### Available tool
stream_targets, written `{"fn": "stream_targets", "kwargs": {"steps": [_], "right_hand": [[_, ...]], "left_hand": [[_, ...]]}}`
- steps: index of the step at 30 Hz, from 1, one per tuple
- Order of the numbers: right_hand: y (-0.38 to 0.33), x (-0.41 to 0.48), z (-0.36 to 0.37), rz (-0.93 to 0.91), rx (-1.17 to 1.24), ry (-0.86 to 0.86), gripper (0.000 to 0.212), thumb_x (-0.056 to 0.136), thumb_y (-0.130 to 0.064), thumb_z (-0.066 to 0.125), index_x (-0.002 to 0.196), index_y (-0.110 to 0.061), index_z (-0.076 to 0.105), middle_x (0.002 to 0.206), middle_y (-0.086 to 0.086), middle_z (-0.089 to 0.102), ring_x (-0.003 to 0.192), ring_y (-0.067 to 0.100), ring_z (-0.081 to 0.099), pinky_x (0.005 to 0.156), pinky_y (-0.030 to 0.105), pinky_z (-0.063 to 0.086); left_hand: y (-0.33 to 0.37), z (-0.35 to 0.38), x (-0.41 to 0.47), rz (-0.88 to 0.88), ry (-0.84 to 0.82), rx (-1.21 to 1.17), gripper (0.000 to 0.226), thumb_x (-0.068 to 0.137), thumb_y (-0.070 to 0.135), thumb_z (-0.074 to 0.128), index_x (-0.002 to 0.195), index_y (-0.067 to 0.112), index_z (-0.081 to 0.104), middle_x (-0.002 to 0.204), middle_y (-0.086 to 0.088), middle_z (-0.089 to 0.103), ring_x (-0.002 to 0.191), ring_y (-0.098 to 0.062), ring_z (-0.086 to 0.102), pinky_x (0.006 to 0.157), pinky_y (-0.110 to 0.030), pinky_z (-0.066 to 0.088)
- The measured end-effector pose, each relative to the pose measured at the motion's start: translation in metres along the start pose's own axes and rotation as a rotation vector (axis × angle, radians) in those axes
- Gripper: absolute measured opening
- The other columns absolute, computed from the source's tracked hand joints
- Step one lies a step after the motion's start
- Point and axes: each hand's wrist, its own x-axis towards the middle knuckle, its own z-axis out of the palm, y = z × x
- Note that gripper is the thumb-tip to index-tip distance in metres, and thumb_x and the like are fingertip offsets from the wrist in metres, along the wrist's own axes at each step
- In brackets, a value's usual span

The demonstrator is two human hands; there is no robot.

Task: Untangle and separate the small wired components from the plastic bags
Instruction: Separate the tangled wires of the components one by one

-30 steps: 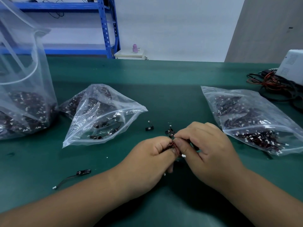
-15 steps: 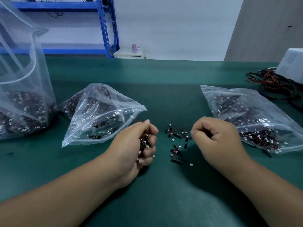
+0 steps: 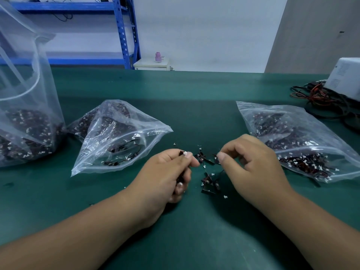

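Left bag [image 3: 25, 114] is getting cut off by the left and top edges, and the white box [image 3: 344, 76] is running off the right edge. Contents of all three bags are reading only as dark clumps with white specks.

Left hand [image 3: 167, 176] is pinching a wired component [image 3: 183, 152] between thumb and forefinger, white plug showing at the tip. Its lower fingers are curling round more dark parts, mostly hidden in the palm.

Right hand [image 3: 253, 164] is hovering palm-down with fingers curled, thumb tip right against the loose components [image 3: 208, 180]. Can't tell if it's gripping a wire or just touching.

That pile is lying on the green mat [image 3: 194, 90] between the two hands, wires crossing.

Middle bag [image 3: 116, 137] is lying just left of the left hand, mouth facing the pile. Right bag [image 3: 296, 141] is lying behind the right hand, which is overlapping its near-left edge. Cable tangle [image 3: 321, 102] is sitting by the box. Blue shelving [image 3: 124, 32] is standing beyond the table.
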Motion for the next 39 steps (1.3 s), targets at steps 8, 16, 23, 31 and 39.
{"fn": "stream_targets", "kwargs": {"steps": [8, 16, 23, 31, 39], "right_hand": [[-0.022, -0.010, 0.006, -0.359, 0.120, -0.032, 0.012, 0.091, -0.022, 0.070, 0.083, -0.012, 0.072, 0.078, -0.002, 0.058, 0.072, 0.011, 0.054, 0.063, 0.032, 0.047], [-0.018, -0.009, 0.006, -0.352, 0.108, 0.004, 0.003, 0.087, -0.012, 0.070, 0.090, -0.010, 0.071, 0.082, -0.005, 0.059, 0.075, 0.004, 0.053, 0.066, 0.023, 0.044], [-0.016, -0.003, 0.003, -0.297, 0.047, 0.115, 0.011, 0.088, -0.008, 0.064, 0.077, -0.010, 0.063, 0.075, -0.003, 0.057, 0.071, 0.015, 0.053, 0.065, 0.030, 0.044], [0.008, 0.001, 0.004, 0.021, 0.060, -0.049, 0.025, 0.077, -0.006, 0.068, 0.062, -0.023, 0.057, 0.071, -0.012, 0.056, 0.073, 0.010, 0.056, 0.063, 0.024, 0.040], [0.013, 0.002, 0.008, 0.204, 0.223, 0.008, 0.035, 0.079, 0.007, 0.063, 0.082, -0.028, 0.067, 0.087, -0.018, 0.061, 0.082, 0.003, 0.056, 0.071, 0.007, 0.038]], "left_hand": [[-0.005, 0.006, -0.008, 0.193, -0.087, 0.432, 0.028, 0.096, 0.023, 0.060, 0.069, 0.014, 0.059, 0.054, 0.005, 0.046, 0.047, -0.010, 0.034, 0.046, -0.022, 0.029], [-0.007, 0.006, -0.009, 0.251, -0.132, 0.513, 0.034, 0.098, 0.027, 0.058, 0.064, 0.022, 0.055, 0.053, 0.012, 0.049, 0.049, -0.006, 0.038, 0.049, -0.020, 0.032], [-0.008, 0.004, -0.008, 0.240, -0.135, 0.542, 0.026, 0.098, 0.023, 0.059, 0.073, 0.024, 0.066, 0.055, 0.011, 0.054, 0.046, -0.004, 0.040, 0.047, -0.016, 0.033], [0.005, -0.011, 0.013, -0.109, 0.163, -0.345, 0.018, 0.098, 0.022, 0.051, 0.087, 0.012, 0.061, 0.058, 0.002, 0.045, 0.039, -0.008, 0.029, 0.035, -0.013, 0.019], [0.005, -0.014, 0.015, -0.141, 0.182, -0.399, 0.018, 0.097, 0.023, 0.053, 0.086, 0.012, 0.061, 0.060, 0.003, 0.045, 0.040, -0.009, 0.030, 0.033, -0.016, 0.020]]}}
